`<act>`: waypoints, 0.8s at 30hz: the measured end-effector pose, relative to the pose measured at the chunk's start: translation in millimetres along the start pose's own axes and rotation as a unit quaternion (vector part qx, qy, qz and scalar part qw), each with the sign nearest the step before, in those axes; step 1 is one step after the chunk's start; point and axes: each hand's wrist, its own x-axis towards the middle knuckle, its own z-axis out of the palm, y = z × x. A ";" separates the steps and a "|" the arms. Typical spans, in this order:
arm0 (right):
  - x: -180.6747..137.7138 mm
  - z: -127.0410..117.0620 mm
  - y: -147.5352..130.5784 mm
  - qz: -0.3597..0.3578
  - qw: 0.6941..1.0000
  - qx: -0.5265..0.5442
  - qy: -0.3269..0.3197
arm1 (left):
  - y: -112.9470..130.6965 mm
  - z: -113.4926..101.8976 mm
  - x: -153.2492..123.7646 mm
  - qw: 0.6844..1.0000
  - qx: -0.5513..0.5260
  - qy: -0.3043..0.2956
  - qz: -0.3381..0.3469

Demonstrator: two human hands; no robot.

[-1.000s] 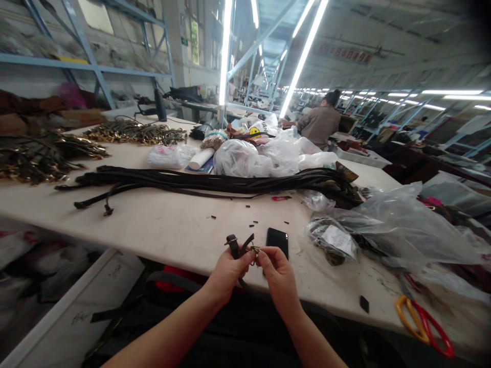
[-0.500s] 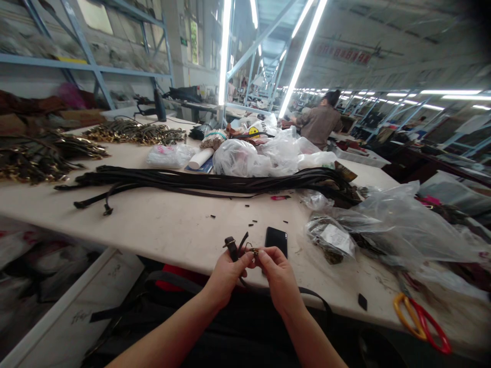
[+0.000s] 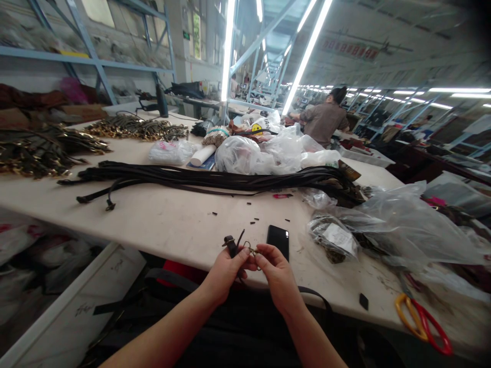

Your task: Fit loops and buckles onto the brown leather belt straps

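Note:
My left hand [image 3: 229, 268] is closed around a dark strap [image 3: 231, 246] whose folded end, with a bit of metal on it, stands up above the fingers. A thin strip of the same dark colour juts out beside it. Between both hands is a small brass-coloured metal buckle or ring [image 3: 251, 249]; its exact kind is too small to tell. My right hand [image 3: 276, 268] pinches this metal piece between thumb and fingers, close to the left fingertips. Just behind the right hand lies a black phone [image 3: 278, 241] on the table.
A bundle of long black straps [image 3: 199, 177] stretches across the table [image 3: 161, 220]. Clear plastic bags [image 3: 406, 220] lie at right, near red-and-yellow-handled scissors [image 3: 424, 322]. Piles of straps with metal ends [image 3: 34, 151] sit at left. A person [image 3: 326, 120] works further back.
The fingertips have parted slightly, and more of the metal piece shows between them. The left hand with the strap has shifted a little left. The view has turned slightly.

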 end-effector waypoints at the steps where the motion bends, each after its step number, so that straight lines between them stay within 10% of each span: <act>1: -0.1 -0.5 0.2 0.011 1.000 0.013 -0.007 | -0.3 -0.4 0.5 1.000 -0.001 0.003 -0.001; 10: -0.3 -12.9 -6.0 0.128 0.976 0.176 -0.005 | -4.1 -1.9 2.6 1.000 -0.008 0.011 0.006; 24: -9.1 -46.4 -15.7 0.074 0.988 -0.109 -0.074 | 2.0 10.1 -9.3 0.994 0.087 -0.053 -0.044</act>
